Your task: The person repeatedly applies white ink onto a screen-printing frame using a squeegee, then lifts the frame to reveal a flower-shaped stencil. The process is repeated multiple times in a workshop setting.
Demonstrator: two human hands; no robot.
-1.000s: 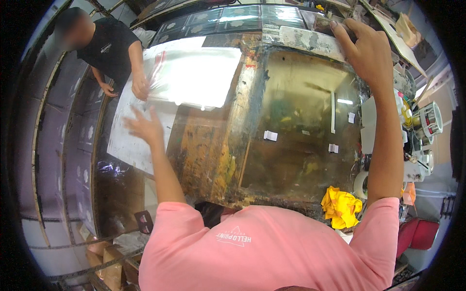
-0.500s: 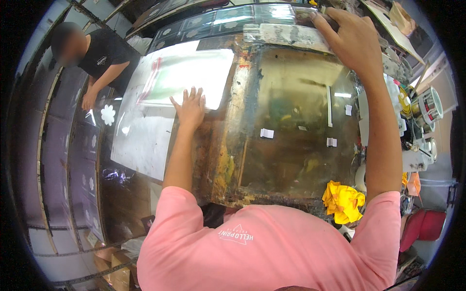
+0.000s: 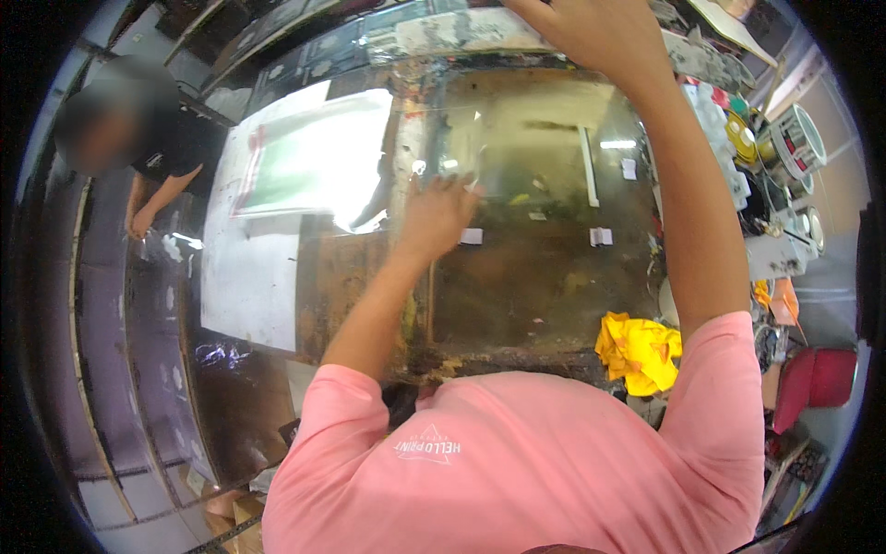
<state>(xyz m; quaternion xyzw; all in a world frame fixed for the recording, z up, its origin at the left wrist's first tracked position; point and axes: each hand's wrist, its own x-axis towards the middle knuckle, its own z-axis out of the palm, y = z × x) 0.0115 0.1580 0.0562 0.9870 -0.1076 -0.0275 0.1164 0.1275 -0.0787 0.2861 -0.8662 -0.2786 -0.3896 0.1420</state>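
Observation:
My left hand (image 3: 441, 210), blurred, hangs over the left border of the brown glassy printing bed (image 3: 544, 286). Its fingers look closed on the edge of a clear glossy sheet (image 3: 464, 138), which shows mainly by its glints; its outline is hard to trace. To the left lies a stack of white sheets (image 3: 249, 277), topped by shiny film (image 3: 314, 152) with a greenish sheen and a lifted, curled right corner. My right hand (image 3: 591, 28) reaches past the bed's far side near a pale smeared bar (image 3: 471, 32). The upper border cuts off its fingertips, so its grip is hidden.
Small white tabs (image 3: 601, 237) and a white strip (image 3: 589, 166) mark the bed. A crumpled yellow cloth (image 3: 639, 353) lies at its near right corner. Tubs (image 3: 794, 143) crowd the right side. Another person (image 3: 175, 138) leans over racks at the left.
My left hand has left the film on the white stack and moved right to the bed's edge. My right hand has shifted up and left. The other person has leaned lower.

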